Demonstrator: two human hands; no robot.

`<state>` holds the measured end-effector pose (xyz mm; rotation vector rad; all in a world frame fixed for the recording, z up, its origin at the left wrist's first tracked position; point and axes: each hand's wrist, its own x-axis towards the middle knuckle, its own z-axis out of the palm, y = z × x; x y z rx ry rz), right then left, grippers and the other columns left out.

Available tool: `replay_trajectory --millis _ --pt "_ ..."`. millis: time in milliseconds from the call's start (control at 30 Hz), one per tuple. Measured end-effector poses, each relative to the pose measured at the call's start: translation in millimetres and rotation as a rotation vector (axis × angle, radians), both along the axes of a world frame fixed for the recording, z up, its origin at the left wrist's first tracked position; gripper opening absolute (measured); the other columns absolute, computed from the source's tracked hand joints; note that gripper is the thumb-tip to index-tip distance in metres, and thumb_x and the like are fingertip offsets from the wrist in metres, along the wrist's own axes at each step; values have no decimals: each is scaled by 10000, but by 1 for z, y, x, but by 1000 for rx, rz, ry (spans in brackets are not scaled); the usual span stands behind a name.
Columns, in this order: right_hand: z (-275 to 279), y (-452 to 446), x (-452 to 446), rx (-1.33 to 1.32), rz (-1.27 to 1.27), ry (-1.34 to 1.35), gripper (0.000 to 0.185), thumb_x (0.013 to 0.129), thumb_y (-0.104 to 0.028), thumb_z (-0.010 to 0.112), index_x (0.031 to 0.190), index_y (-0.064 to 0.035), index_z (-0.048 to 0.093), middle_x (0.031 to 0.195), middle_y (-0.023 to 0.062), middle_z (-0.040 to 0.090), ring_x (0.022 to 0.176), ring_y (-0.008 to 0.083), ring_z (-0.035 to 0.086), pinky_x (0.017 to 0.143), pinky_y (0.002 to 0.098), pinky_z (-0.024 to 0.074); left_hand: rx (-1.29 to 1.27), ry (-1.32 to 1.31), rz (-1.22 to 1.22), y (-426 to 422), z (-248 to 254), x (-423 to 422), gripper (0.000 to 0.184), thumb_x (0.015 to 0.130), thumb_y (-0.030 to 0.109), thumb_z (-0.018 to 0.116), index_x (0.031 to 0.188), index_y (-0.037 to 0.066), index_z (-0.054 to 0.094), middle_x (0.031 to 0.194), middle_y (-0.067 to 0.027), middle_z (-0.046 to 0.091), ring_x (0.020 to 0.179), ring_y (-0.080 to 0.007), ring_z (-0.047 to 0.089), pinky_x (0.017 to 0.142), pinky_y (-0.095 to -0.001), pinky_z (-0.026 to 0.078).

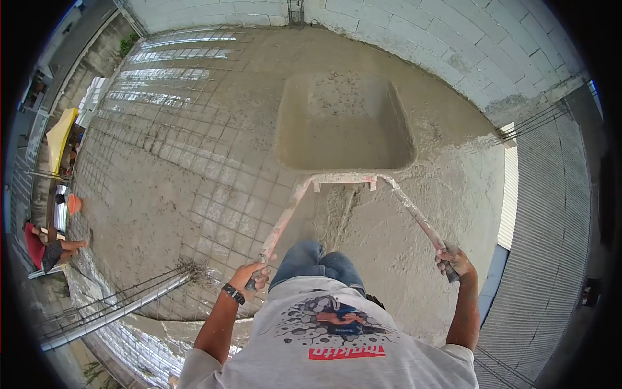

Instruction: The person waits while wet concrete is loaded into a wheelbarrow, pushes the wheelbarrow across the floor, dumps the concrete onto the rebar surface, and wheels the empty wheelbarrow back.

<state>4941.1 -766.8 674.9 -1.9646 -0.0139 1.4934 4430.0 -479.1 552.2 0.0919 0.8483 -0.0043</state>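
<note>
A wheelbarrow [345, 139] stands in front of me, its tray coated in grey cement with some wet lumps toward the far end. My left hand [253, 275] is wrapped round the dark grip of its left handle [285, 217]. Around the right grip, my right hand [455, 262] is closed too. Both handles are pinkish and smeared with cement, and they meet at a crossbar behind the tray. The wheel is hidden under the tray. Below the handles lies wet concrete [402, 259].
Steel mesh [175, 142] covers the slab at left. A block wall [453, 39] borders the back and right. Corrugated roofing [547, 214] lies beyond the right edge. Long rebar [116, 311] extends at lower left. A person in red [37, 246] sits at the left edge near an orange bucket [74, 204].
</note>
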Motion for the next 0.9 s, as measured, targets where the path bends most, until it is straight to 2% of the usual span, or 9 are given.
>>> replay_trajectory --millis 167,367,500,633,733,900 --pt "-15 -51 -50 36 -46 -11 310 842 -251 666 1017 -42 519 714 17 548 520 107 531 435 260 437 17 -4 -20 -24 -8 -42 466 934 217 538 1342 33 408 781 10 476 536 -45 401 442 -178 332" --pt "-2 -123 -136 42 -19 -37 311 860 -289 646 1018 -50 526 722 11 546 522 97 531 434 258 445 10 21 -51 -80 -4 -122 457 939 220 527 1337 27 410 775 11 480 528 -41 409 424 -186 337" --pt "6 -182 -212 31 -76 -13 374 854 -321 659 1056 -38 521 723 10 542 522 95 530 438 255 443 27 39 -108 -112 13 -179 443 935 226 541 1316 29 431 774 9 485 514 -45 410 416 -189 342" --pt "14 -238 -290 -67 -140 -22 534 820 -361 703 1182 -28 494 731 10 547 512 103 528 428 255 437 29 116 -137 -157 30 -244 418 932 237 556 1286 36 462 781 4 496 511 -45 410 413 -183 334" --pt "15 -264 -338 -44 -191 -23 402 851 -328 678 1091 -38 535 697 2 540 513 103 531 439 255 436 95 136 -164 -159 41 -267 394 935 241 556 1261 34 482 765 9 489 522 -39 403 415 -169 320" --pt "12 -295 -419 -55 -249 -80 346 864 -304 665 1064 -46 551 685 -2 540 509 97 530 431 257 437 142 63 -234 -156 41 -320 393 932 257 562 1253 43 491 763 28 486 539 -35 407 424 -168 321"
